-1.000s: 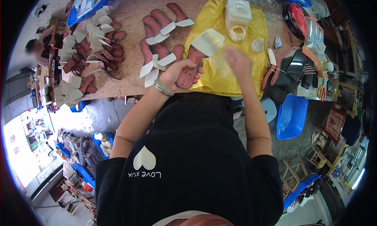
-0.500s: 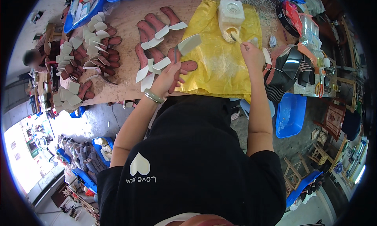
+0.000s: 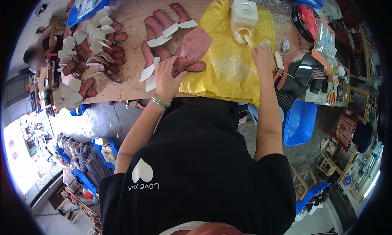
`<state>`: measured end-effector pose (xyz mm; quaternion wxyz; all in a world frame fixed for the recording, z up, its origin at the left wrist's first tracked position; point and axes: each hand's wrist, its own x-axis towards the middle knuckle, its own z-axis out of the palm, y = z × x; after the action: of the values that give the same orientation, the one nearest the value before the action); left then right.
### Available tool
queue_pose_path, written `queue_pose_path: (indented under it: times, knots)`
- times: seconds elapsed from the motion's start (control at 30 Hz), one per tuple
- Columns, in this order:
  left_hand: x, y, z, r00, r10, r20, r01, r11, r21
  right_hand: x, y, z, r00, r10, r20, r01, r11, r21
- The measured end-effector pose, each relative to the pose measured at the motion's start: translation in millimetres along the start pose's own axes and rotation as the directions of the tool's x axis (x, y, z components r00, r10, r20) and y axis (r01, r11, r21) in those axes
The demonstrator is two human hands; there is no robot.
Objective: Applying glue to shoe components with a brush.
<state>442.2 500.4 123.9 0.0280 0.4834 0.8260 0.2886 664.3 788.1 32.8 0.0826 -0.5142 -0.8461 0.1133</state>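
My left hand (image 3: 166,78) is closed around the narrow end of a reddish-brown shoe insole (image 3: 197,46), its broad end pointing away to the right with the brown face up. Another insole (image 3: 197,67) lies partly under it at the edge of a yellow plastic sheet (image 3: 228,74). My right hand (image 3: 262,57) grips the pale handle of a brush (image 3: 248,40), whose far end is inside the cut opening of a white plastic jug (image 3: 244,15) lying on the sheet. The brush's bristles are hidden in the jug.
Several insoles with white pieces (image 3: 166,31) lie beyond my left hand, with a larger pile (image 3: 102,39) farther left. Black soles (image 3: 295,74), scissors (image 3: 331,97) and a tape roll (image 3: 301,25) are at right. A blue bin (image 3: 301,123) stands below the table edge.
My left hand has turned the insole over, from its pale side showing to its brown face up. My right hand stays at the jug with the brush.
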Motion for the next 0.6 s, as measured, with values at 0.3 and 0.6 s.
queue_pose_path:
  times: [0.3, 0.6]
  knots:
    - [5, -6, -3, 0.998, -0.067, 0.007, 0.067, 0.997, -0.04, -119, -95, -73, 0.986, -0.14, 0.091, -0.028, 0.395, 0.918]
    - [-10, -30, -31, 0.994, 0.072, 0.084, -0.053, 0.975, -0.216, -61, -80, -85, 0.968, -0.179, 0.178, -0.037, 0.595, 0.803]
